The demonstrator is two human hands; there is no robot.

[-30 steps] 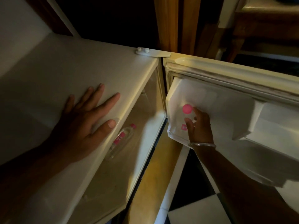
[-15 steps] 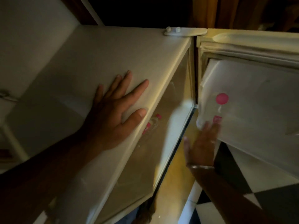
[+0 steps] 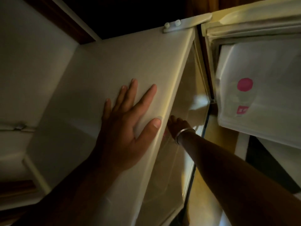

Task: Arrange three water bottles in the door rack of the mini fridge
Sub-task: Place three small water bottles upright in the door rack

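My left hand [image 3: 128, 121] lies flat, fingers spread, on the white top of the mini fridge [image 3: 130, 59]. My right hand [image 3: 178, 124], a metal bangle on its wrist, reaches into the fridge's open compartment; its fingers are hidden under the top's front edge. A small pink patch of a water bottle [image 3: 165, 133] shows right beside that hand. On the open door at the right, the white door rack [image 3: 268, 116] holds one upright water bottle [image 3: 245, 97] with a pink cap and a pink label.
The door hinge [image 3: 172, 26] sits at the fridge's top right corner. A white wall runs along the left. Below the door there is a yellowish floor strip [image 3: 216, 144] and dark floor tiles. The scene is dim.
My right hand left the bottle in the door rack, dropped away and moved left into the fridge compartment. The view swung closer and leftward. My left hand stayed on the fridge top.
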